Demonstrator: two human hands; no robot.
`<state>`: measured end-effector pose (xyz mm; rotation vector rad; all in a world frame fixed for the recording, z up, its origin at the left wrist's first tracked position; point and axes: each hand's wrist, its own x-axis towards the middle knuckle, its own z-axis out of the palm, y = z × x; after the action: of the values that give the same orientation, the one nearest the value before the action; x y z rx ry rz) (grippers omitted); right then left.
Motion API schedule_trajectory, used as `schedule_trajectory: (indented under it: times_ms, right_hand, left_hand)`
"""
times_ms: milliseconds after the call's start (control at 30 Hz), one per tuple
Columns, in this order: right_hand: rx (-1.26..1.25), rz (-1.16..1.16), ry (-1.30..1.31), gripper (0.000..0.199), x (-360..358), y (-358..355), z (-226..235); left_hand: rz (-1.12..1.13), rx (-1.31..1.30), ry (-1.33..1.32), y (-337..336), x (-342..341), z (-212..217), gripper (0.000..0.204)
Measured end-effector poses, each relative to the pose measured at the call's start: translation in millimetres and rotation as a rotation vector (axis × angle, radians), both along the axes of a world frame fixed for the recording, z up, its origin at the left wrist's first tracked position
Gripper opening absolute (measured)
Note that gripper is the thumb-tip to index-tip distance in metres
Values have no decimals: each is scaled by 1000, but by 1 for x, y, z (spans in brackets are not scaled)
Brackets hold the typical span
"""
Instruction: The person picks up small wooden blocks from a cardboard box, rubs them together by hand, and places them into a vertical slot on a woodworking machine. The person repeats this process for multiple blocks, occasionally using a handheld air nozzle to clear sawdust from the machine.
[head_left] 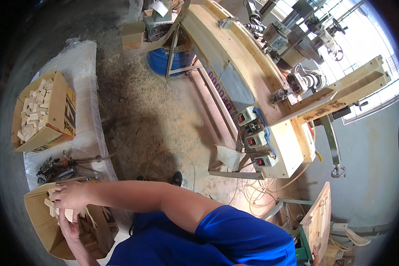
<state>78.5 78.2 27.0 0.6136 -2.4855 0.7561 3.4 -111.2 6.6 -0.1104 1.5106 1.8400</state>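
Both hands are together at the lower left over an open cardboard box (37,221). My right hand (72,195) reaches across from the blue-sleeved arm and is closed over a bunch of small pale wooden blocks (52,206). My left hand (71,228) comes up from below and grips the same bunch from underneath, fingers around a block. The blocks are held at the box's opening. The inside of the box is mostly hidden by the hands.
A second cardboard box (60,128) full of similar wooden blocks lies on a plastic-covered bench (86,75). Metal tools (62,167) lie between the boxes. A long woodworking machine (235,66) with switch boxes (255,142) stands to the right, a blue drum (168,60) behind, on a sawdust-covered floor (155,115).
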Motion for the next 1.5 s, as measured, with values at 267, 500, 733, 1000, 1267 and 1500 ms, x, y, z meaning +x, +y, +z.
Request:
schedule_trajectory:
  times_ms: [267,500,733,1000,1267,1500]
  right_hand:
    - [49,-42,94,68,-14,2,1]
    - [23,-9,7,72,1,-1,11]
    - [0,19,69,74,7,-7,17]
    - [-23,-11,153,76,16,-7,31]
    - [-150,-14,-11,70,36,-2,51]
    - [-176,-105,-224,79,50,-3,64]
  left_hand:
    - [-5,-28,3,10,-9,14,42]
    - [-53,-102,114,9,3,21,39]
    - [-14,-119,130,-5,8,26,43]
    - [-64,-80,51,-1,19,40,43]
    - [-23,-40,274,9,29,48,41]
    - [73,-39,416,31,62,53,43]
